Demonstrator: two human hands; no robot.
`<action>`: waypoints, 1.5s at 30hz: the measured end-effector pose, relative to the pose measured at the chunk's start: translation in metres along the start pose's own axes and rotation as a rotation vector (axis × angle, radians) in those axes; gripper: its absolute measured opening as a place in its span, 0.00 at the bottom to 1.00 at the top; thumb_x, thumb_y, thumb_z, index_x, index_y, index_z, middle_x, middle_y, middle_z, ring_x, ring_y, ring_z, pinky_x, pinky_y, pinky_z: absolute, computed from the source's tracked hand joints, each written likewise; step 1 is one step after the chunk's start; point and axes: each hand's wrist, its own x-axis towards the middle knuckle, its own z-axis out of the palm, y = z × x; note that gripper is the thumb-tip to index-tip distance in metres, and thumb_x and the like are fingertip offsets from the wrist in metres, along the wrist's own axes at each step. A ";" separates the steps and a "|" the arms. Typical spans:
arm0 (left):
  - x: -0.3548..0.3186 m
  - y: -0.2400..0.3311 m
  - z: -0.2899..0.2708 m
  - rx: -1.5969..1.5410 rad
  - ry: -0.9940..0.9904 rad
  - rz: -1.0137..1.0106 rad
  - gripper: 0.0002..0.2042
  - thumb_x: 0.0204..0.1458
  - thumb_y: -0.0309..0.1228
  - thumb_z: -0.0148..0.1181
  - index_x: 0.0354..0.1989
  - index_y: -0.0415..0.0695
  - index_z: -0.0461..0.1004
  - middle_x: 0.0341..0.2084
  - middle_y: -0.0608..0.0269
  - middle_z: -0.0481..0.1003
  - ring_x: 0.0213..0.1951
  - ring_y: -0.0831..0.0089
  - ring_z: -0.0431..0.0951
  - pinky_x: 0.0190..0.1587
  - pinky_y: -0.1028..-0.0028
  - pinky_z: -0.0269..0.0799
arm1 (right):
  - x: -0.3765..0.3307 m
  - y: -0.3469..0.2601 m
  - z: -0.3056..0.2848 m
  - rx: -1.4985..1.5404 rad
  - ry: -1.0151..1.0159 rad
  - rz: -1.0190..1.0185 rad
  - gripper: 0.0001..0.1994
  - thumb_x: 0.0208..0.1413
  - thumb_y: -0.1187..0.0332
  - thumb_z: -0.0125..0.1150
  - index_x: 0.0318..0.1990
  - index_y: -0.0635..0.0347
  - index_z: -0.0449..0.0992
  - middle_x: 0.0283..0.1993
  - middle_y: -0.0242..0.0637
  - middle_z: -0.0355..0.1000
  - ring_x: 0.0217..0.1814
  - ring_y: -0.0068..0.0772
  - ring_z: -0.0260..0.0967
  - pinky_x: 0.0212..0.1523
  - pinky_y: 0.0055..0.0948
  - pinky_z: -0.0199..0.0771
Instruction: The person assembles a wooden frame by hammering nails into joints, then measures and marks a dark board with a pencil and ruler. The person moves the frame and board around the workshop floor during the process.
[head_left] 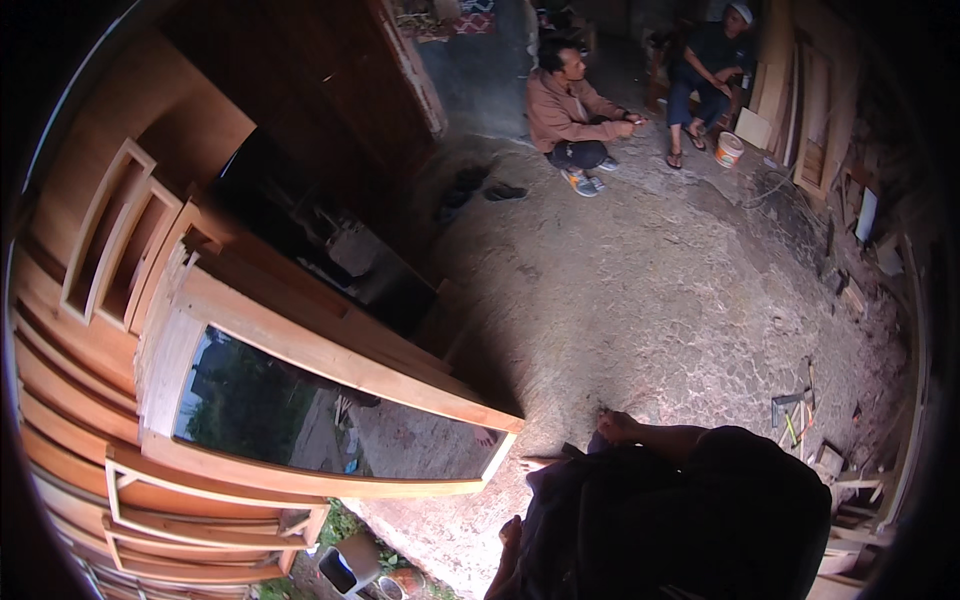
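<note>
My dark-clothed body fills the lower right. My right hand (619,428) is in front of it over the concrete floor, its fingers curled; whatever they may hold is too dark to make out. My left hand (511,531) shows lower down beside the dark clothing, its fingers bent in, with their inner side hidden. Both hands are apart from a long wooden frame (330,355) with a dark glass pane (260,405), which stands tilted to the left of them. The pane reflects trees and ground.
Wooden frames (125,235) and boards lean at the left. Two people, one crouching (572,110) and one sitting (708,75), are at the back beside a small bucket (729,150). Sandals (505,191) and hand tools (795,415) lie on the cracked floor (640,280). Scrap wood lines the right.
</note>
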 end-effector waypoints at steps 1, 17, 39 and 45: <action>0.003 0.017 -0.002 -0.270 0.014 0.023 0.22 0.64 0.49 0.50 0.44 0.40 0.76 0.35 0.53 0.78 0.34 0.59 0.78 0.41 0.63 0.77 | 0.000 0.022 0.008 -0.084 -0.001 0.050 0.07 0.54 0.66 0.58 0.33 0.57 0.80 0.35 0.39 0.78 0.35 0.32 0.79 0.36 0.33 0.78; 0.099 0.315 0.088 -0.139 -0.366 0.148 0.25 0.64 0.41 0.54 0.64 0.40 0.62 0.58 0.47 0.71 0.48 0.52 0.77 0.51 0.56 0.75 | -0.102 0.148 -0.044 0.224 0.526 0.555 0.12 0.54 0.62 0.53 0.32 0.58 0.81 0.36 0.49 0.79 0.41 0.47 0.79 0.42 0.45 0.79; 0.047 0.591 0.296 0.564 -0.512 0.327 0.31 0.64 0.45 0.50 0.70 0.38 0.56 0.65 0.47 0.65 0.57 0.50 0.74 0.59 0.55 0.67 | -0.172 0.191 0.109 1.089 0.896 1.216 0.12 0.45 0.59 0.67 0.36 0.51 0.86 0.41 0.43 0.82 0.46 0.44 0.81 0.45 0.43 0.80; 0.016 0.555 0.365 0.430 -0.577 0.315 0.30 0.62 0.42 0.56 0.68 0.41 0.58 0.63 0.45 0.66 0.56 0.44 0.73 0.53 0.50 0.70 | -0.229 0.263 0.016 0.213 0.579 1.046 0.06 0.45 0.65 0.64 0.27 0.54 0.83 0.33 0.44 0.79 0.45 0.45 0.80 0.42 0.42 0.81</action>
